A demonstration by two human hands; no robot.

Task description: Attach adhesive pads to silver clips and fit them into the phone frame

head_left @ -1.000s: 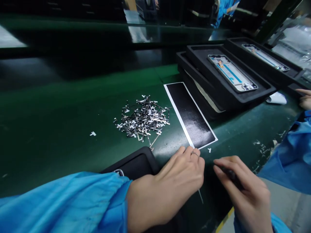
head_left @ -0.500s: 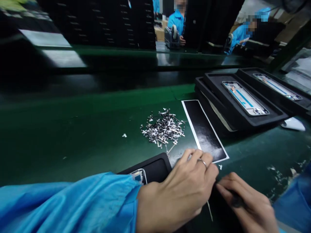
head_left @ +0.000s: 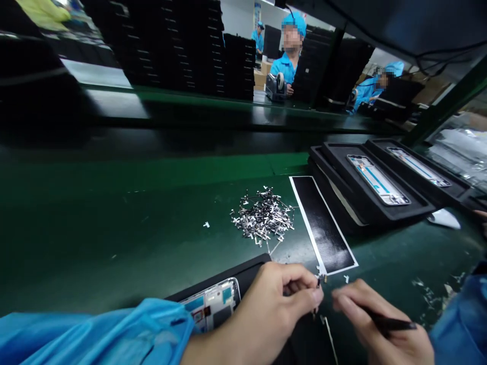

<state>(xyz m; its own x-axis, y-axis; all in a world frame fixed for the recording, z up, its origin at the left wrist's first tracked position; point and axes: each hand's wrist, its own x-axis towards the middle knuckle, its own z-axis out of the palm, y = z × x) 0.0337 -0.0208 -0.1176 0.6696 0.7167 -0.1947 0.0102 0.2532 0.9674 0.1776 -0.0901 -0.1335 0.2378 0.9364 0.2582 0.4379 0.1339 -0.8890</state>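
Left fingers (head_left: 304, 302): closed in a pinch; a small dark strip (head_left: 318, 283) is gripped between thumb and forefinger.
Right fingers (head_left: 352, 306): curled round a black pen-like tool (head_left: 397, 323), whose tip cannot be made out.
Phone frame (head_left: 227, 295): seated in a dark tray (head_left: 254, 263) to the left of the left fingers, partly covered by the sleeve (head_left: 152, 324).
Strip pile (head_left: 264, 215): heaped on the green surface (head_left: 171, 263), beyond the left fingers.
Black sheet (head_left: 323, 225): laid flat, white-bordered, its near end just beyond the left fingers.
White scrap (head_left: 346, 279): seen just beyond the right fingers.
Stacked trays (head_left: 403, 215): set farther beyond the right fingers; a second frame (head_left: 380, 185) is held in the top one.
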